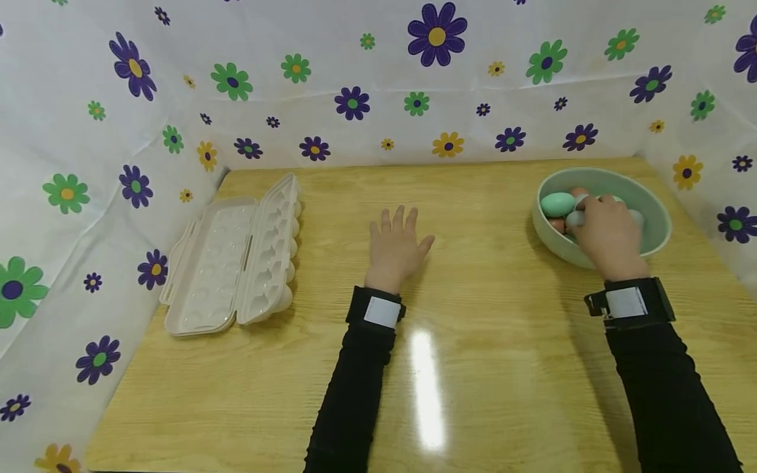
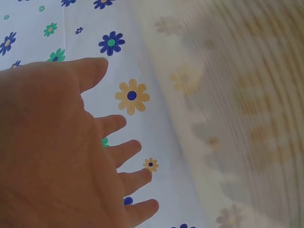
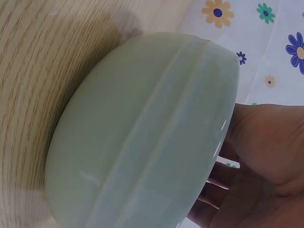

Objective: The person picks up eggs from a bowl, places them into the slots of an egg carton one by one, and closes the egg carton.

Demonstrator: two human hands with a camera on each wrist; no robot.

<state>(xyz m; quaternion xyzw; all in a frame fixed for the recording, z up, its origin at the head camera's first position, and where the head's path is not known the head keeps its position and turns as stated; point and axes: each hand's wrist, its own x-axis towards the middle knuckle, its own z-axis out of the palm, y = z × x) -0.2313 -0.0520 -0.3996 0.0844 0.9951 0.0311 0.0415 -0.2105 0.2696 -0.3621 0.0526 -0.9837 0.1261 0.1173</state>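
At the right, a pale green bowl (image 1: 656, 230) holds several eggs, among them a mint-green egg (image 1: 558, 204), a pale egg (image 1: 574, 219) and brownish ones. My right hand (image 1: 609, 233) reaches down into it with bent fingers, thumb and forefinger against the pale egg. Whether they grip it is hidden; in the right wrist view the bowl's wall (image 3: 142, 128) covers the fingertips. Over the middle of the table my left hand (image 1: 395, 253) is spread palm down, holding nothing. To its left lies an unfolded clear plastic egg carton (image 1: 215, 263), its cupped half (image 1: 269, 256) tilted up.
The light wooden table (image 1: 473, 368) meets a white flower-print cloth (image 1: 384, 131) at the back and both sides. The carton stands near the left cloth, the bowl near the back right corner. A bright reflection lies on the tabletop between my forearms.
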